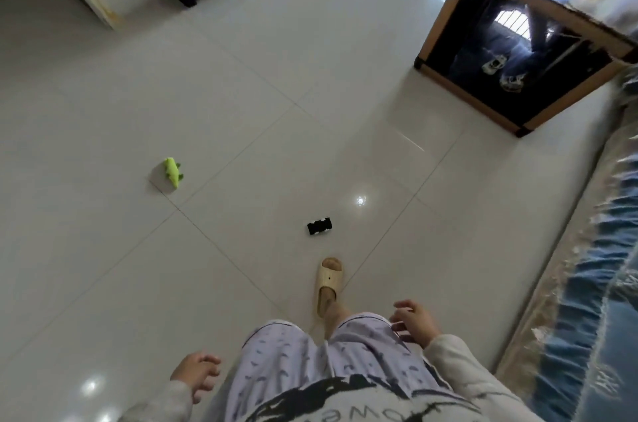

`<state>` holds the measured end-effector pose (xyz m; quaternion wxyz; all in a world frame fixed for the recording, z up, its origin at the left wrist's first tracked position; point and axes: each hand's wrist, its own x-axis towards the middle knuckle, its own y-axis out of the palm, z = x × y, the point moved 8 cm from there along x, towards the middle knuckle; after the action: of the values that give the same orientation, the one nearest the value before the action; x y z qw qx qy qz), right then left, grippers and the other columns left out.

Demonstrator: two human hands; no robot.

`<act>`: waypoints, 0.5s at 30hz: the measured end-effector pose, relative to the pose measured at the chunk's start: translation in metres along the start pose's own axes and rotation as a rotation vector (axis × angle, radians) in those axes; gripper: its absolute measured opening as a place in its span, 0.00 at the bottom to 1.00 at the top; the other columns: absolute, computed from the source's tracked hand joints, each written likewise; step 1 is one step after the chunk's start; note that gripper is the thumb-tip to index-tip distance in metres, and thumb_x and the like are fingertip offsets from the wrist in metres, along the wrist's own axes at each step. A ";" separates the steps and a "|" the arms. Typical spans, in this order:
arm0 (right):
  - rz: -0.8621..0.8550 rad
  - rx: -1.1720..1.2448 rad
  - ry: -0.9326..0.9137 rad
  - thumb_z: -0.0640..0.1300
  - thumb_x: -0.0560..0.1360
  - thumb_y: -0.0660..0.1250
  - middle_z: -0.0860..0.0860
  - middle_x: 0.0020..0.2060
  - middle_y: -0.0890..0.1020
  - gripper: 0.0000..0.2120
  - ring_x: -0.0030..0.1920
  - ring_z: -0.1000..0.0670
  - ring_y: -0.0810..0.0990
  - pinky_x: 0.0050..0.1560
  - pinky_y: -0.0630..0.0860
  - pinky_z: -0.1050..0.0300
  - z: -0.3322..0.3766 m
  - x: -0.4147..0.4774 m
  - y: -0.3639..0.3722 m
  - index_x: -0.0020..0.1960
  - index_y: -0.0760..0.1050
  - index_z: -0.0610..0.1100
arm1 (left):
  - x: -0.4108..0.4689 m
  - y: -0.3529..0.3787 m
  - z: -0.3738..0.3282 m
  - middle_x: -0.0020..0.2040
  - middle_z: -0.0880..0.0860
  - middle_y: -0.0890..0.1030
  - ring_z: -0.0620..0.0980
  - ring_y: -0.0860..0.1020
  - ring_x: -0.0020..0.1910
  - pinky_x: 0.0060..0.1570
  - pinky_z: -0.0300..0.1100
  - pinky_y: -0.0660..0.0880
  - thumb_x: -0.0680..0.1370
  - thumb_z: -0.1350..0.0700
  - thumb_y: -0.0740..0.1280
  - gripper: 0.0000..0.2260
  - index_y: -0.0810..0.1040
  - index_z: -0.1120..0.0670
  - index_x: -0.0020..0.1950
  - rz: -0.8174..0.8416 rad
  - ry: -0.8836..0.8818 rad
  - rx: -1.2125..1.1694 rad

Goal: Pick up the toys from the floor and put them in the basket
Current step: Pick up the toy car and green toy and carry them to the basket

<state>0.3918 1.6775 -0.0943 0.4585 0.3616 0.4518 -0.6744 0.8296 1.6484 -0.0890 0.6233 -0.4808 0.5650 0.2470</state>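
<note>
A green plush toy [173,172] is lying on the tiled floor [103,249] toward its left side, just beside a seam where tiles meet. The left hand [196,375] is hanging low near the bottom edge, fingers loosely spread and holding nothing. A small black toy car [320,227] is sitting near the middle of the floor, well apart from the plush toy. Just behind the car, a foot in a beige slipper [328,283] is stepping forward. The right hand [414,323] is hovering over the patterned trousers, fingers curled apart and empty. A dark glass-fronted cabinet [518,59] is standing toward the far right corner, and a blue fringed cover [593,266] is running along the right edge.
</note>
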 end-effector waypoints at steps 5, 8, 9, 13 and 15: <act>0.094 -0.169 -0.052 0.33 0.77 0.56 0.45 0.34 0.75 0.07 0.31 0.50 0.72 0.31 0.65 0.61 0.074 0.029 -0.010 0.54 0.69 0.40 | -0.008 0.017 -0.081 0.41 0.57 0.77 0.52 0.71 0.34 0.36 0.38 0.63 0.80 0.63 0.56 0.07 0.73 0.58 0.51 -0.023 0.054 -0.352; 0.103 -0.265 -0.043 0.33 0.77 0.56 0.46 0.33 0.75 0.07 0.30 0.49 0.73 0.31 0.65 0.61 0.094 0.043 -0.015 0.53 0.69 0.40 | -0.013 0.032 -0.125 0.39 0.54 0.76 0.50 0.71 0.33 0.36 0.37 0.64 0.79 0.63 0.58 0.06 0.73 0.56 0.48 -0.005 0.083 -0.351; 0.106 -0.291 -0.035 0.33 0.77 0.56 0.46 0.33 0.75 0.07 0.30 0.50 0.73 0.31 0.65 0.61 0.098 0.048 -0.017 0.53 0.69 0.40 | -0.014 0.039 -0.138 0.39 0.53 0.76 0.50 0.71 0.33 0.35 0.37 0.64 0.79 0.63 0.59 0.06 0.73 0.55 0.47 0.020 0.094 -0.291; 0.119 -0.420 -0.005 0.33 0.76 0.57 0.48 0.33 0.76 0.07 0.30 0.50 0.73 0.31 0.65 0.61 0.115 0.066 -0.022 0.52 0.69 0.42 | -0.004 0.059 -0.183 0.41 0.53 0.77 0.48 0.71 0.33 0.33 0.37 0.63 0.77 0.63 0.60 0.05 0.73 0.55 0.48 0.092 0.141 -0.148; 0.119 -0.452 -0.004 0.33 0.76 0.57 0.48 0.33 0.76 0.07 0.30 0.51 0.74 0.31 0.65 0.62 0.127 0.078 -0.023 0.51 0.69 0.42 | 0.006 0.064 -0.196 0.42 0.53 0.77 0.48 0.71 0.32 0.31 0.37 0.63 0.77 0.63 0.60 0.06 0.74 0.56 0.49 0.108 0.148 -0.105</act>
<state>0.3364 1.5396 -0.1163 0.5677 0.2745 0.5683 -0.5286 0.6846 1.5012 -0.0953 0.5397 -0.4987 0.6208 0.2732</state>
